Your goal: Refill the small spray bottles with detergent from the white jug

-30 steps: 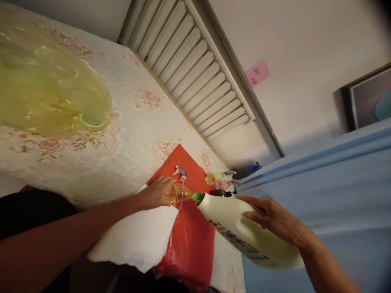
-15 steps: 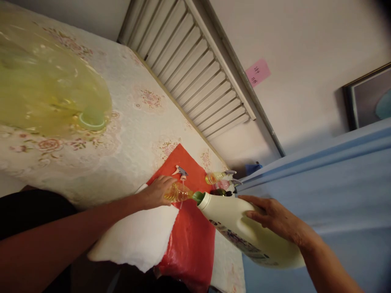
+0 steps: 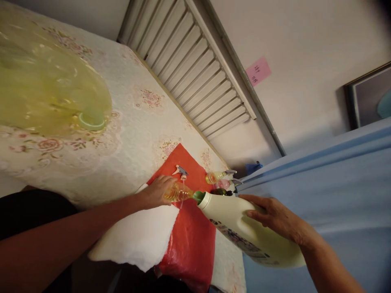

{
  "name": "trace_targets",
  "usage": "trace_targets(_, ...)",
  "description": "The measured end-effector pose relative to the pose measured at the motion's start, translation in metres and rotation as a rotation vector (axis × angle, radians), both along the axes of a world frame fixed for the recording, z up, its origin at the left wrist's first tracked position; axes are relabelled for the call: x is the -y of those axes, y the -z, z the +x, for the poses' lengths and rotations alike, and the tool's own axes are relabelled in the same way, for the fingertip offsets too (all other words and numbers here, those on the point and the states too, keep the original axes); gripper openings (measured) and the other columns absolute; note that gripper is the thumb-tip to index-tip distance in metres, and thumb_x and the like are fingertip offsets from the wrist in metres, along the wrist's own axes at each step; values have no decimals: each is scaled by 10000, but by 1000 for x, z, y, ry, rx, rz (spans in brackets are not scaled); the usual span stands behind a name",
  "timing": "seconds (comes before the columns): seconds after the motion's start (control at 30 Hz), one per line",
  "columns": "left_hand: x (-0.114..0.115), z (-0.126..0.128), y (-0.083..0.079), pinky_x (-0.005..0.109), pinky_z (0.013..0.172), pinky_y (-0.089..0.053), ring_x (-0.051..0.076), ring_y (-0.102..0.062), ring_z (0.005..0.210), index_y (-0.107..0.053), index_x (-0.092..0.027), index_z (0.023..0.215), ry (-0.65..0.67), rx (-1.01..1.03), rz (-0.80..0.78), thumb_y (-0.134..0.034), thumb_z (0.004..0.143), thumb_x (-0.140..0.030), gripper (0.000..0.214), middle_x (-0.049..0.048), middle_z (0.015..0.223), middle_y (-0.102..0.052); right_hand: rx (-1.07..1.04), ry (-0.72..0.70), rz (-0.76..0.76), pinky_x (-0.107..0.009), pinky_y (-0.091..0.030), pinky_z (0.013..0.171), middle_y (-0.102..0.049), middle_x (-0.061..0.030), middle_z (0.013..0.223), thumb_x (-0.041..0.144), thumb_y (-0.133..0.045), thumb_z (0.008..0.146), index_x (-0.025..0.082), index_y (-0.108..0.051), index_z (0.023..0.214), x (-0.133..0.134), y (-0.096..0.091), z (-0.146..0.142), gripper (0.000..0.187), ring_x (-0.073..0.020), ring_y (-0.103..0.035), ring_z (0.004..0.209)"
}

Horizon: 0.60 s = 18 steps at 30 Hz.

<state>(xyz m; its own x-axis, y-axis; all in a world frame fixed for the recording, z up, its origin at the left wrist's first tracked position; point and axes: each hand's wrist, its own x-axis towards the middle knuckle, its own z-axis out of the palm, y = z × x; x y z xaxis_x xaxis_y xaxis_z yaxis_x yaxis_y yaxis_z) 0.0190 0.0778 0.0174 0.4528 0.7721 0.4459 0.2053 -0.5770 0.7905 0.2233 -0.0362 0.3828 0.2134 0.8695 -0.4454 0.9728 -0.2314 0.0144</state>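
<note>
My left hand (image 3: 159,191) is wrapped round a small clear bottle (image 3: 179,192) of yellow liquid, its neck pointing right. That neck meets the green spout (image 3: 198,197) of a large pale-green jug (image 3: 241,219). The jug is tilted on its side, and my right hand (image 3: 275,217) grips it by the handle side, fingers over the top. Whether liquid is running between the two mouths I cannot tell. A trigger spray head (image 3: 182,171) with its tube lies on the red mat (image 3: 191,240), just beyond my left hand. Beneath my left forearm is a white cloth (image 3: 137,236).
Several spray bottles, one with yellow liquid (image 3: 214,177), stand near the wall past the jug. A big clear bag of yellow-green material (image 3: 51,81) lies on the floral tablecloth (image 3: 131,130) at left. A radiator (image 3: 189,69) and blue curtain (image 3: 305,183) border the table.
</note>
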Motion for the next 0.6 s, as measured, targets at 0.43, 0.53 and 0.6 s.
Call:
trace_targets(0.43,0,0,0,443,1045,-397,330,-500,1223,-449,-266,1359,-14,25,-34,-824,635,-339,818,87,1312,-548,-122,52,6,-351,-519,759,-740,-39,1040,476,-604,816,262,-596,1342,5,4,2,568,-260,-665,887)
trace_targets(0.53,-1,0,-1,434,1023,-412,325,-510,1196,-463,-244,1342,-24,31,-57,-823,629,-335,804,89,1289,-561,-206,71,20,-324,-504,659,-731,-46,968,505,-597,823,231,-564,1370,11,14,12,613,-224,-632,779)
trace_targets(0.6,-2,0,-3,430,1005,-423,324,-523,1172,-489,-242,1315,-36,38,-81,-821,627,-363,774,84,1262,-578,-261,70,37,-313,-487,626,-723,-56,958,525,-601,821,201,-535,1393,16,24,22,660,-202,-605,720)
